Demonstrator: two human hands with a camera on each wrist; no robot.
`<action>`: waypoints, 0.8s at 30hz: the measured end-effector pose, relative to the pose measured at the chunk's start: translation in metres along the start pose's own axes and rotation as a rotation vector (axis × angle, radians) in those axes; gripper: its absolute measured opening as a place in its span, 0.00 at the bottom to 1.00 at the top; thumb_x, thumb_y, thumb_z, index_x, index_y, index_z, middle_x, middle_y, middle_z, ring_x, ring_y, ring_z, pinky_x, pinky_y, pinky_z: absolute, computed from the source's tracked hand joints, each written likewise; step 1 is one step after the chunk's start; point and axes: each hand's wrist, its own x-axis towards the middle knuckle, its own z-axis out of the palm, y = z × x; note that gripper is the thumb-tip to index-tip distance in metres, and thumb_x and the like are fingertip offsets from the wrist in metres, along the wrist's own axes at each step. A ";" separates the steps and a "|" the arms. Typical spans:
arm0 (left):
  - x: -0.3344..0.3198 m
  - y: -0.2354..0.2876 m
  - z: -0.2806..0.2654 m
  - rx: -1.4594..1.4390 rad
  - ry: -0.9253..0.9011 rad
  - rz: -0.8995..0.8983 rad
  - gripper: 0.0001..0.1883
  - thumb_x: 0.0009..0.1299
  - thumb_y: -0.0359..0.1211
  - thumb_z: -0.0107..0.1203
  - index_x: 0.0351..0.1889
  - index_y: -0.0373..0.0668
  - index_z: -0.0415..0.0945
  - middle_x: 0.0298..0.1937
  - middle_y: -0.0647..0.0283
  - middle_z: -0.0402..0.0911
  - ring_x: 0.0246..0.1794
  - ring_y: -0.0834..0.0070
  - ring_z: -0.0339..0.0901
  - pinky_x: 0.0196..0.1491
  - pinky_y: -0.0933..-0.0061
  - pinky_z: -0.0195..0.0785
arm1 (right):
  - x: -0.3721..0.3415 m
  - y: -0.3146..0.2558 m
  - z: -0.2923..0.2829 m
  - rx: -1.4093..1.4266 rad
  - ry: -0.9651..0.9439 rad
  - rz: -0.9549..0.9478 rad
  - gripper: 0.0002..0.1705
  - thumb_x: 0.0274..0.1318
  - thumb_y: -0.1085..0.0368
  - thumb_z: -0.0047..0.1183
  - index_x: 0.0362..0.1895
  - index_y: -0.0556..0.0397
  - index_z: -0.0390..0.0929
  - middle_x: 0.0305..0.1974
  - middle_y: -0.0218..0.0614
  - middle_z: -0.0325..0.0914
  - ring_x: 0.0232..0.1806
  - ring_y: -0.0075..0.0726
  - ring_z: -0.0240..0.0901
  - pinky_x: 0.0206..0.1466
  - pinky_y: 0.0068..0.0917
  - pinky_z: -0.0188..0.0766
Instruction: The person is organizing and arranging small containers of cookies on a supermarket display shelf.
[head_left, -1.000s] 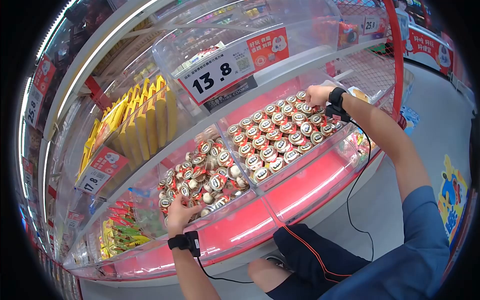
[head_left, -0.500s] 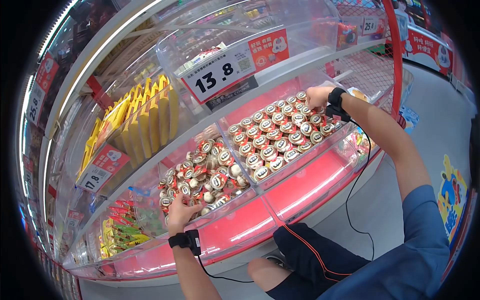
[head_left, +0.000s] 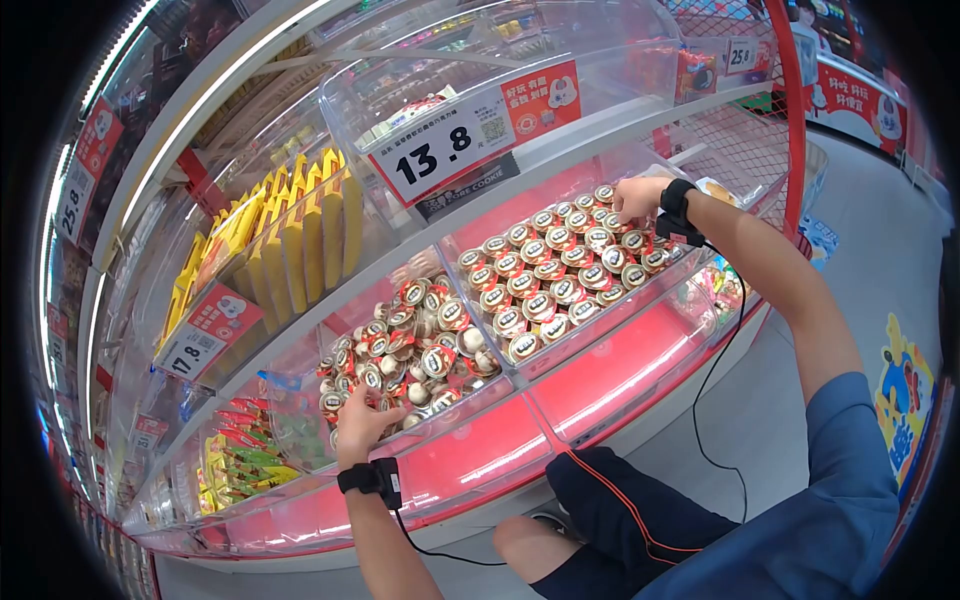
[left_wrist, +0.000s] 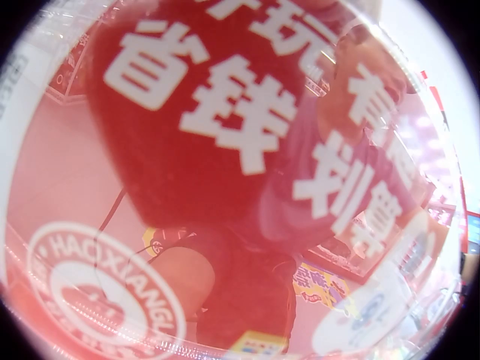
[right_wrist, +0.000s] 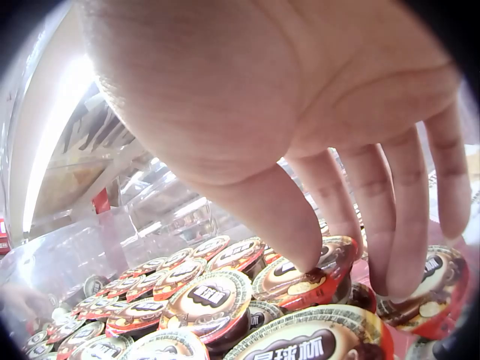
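Loose snack cups with round foil lids lie jumbled in the left clear bin. My left hand rests at that bin's front edge, thumb and fingers spread apart over the nearest cups. In the right bin, matching cups stand lid-up in close rows. At the far right end of these rows, my right hand reaches down. The right wrist view shows its thumb touching the lid of one tilted cup. Its fingers point straight down, one fingertip at another cup. The left wrist view shows no hand, only a red printed sign.
A clear divider separates the two bins. Above are a price sign and a shelf of yellow packets. A red mesh post stands beside my right arm. Cables hang from the wrist cameras.
The head view has shifted very slightly. Both hands keep their places at the two bins, and the cups lie as before.
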 end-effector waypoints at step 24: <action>-0.013 0.016 -0.001 -0.064 0.287 0.271 0.18 0.50 0.37 0.64 0.34 0.41 0.69 0.13 0.67 0.64 0.14 0.77 0.62 0.21 0.71 0.57 | -0.043 -0.023 -0.006 -0.164 0.600 -0.190 0.18 0.46 0.56 0.56 0.29 0.61 0.76 0.32 0.53 0.77 0.36 0.54 0.75 0.39 0.41 0.72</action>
